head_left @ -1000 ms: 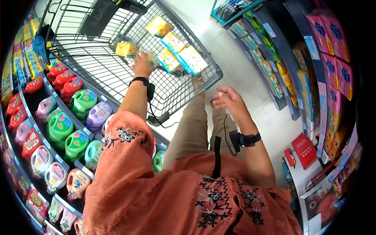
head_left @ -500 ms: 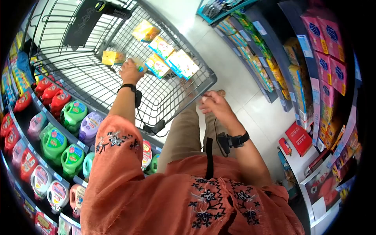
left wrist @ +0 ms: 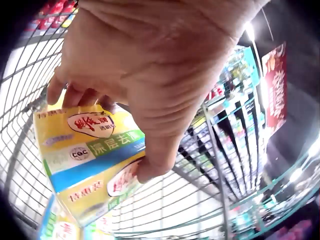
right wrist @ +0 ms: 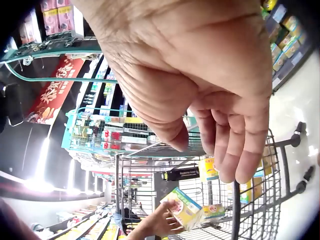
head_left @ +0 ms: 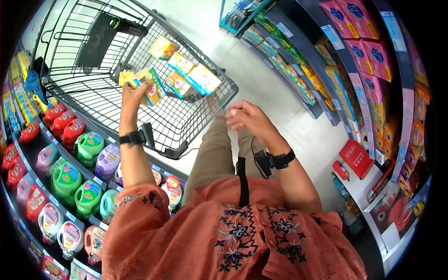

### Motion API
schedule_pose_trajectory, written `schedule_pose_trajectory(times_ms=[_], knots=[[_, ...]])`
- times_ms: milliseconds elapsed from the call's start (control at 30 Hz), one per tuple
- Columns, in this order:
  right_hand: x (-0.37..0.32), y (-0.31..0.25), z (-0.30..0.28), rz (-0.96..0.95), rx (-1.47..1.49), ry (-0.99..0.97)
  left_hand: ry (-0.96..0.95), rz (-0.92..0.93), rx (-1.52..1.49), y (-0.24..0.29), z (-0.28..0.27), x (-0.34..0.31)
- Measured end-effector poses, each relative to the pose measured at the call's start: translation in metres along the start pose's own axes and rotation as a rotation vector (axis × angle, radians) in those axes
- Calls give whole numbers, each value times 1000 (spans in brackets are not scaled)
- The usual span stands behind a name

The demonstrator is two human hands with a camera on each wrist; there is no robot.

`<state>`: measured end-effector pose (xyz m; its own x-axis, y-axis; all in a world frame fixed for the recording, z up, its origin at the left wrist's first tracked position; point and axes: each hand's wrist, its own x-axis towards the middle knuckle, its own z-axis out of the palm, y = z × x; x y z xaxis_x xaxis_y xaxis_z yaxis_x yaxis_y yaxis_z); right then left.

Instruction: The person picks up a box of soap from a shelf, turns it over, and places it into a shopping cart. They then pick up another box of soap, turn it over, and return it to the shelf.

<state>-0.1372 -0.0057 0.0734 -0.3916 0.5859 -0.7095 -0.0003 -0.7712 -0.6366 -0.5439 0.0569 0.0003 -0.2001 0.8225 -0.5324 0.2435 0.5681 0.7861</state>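
Observation:
My left hand (head_left: 134,97) is over the shopping cart (head_left: 173,152), gripping a yellow, white and blue pack of soap (left wrist: 90,160) between thumb and fingers. In the left wrist view the pack is tilted, its printed faces toward the camera. Behind it lies another yellow pack (head_left: 125,77), partly covered. Toward the cart's other end sit several similar packs (head_left: 204,79), side by side on the wire floor. My right hand (head_left: 249,117) hangs just outside the cart's near corner, fingers loosely bent and holding nothing.
Shelves of detergent bottles (head_left: 89,198) run along the left, close to the cart. On the right stand shelves with pink packages (head_left: 359,53) and yellow goods. A red box (head_left: 356,159) lies at the lower right. Pale floor tiles (head_left: 298,135) show between cart and right shelves.
My left hand, earlier low among the packs, has raised and turned one pack of soap, bringing its printed face into view. The right hand stays by the cart's corner. The head view has shifted slightly.

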Motion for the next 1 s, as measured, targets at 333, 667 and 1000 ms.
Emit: schedule_pose_trajectory(times_ms=[333, 667, 1000], knots=[[-35, -63, 16, -468, -34, -26, -358, -61, -602, 129, 103, -124], [-106, -81, -25, -548, -101, 49, -412, -5, -166, 184, 195, -167], [-164, -78, -79, -439, 263, 111, -551, 113, -160, 240, 224, -213]])
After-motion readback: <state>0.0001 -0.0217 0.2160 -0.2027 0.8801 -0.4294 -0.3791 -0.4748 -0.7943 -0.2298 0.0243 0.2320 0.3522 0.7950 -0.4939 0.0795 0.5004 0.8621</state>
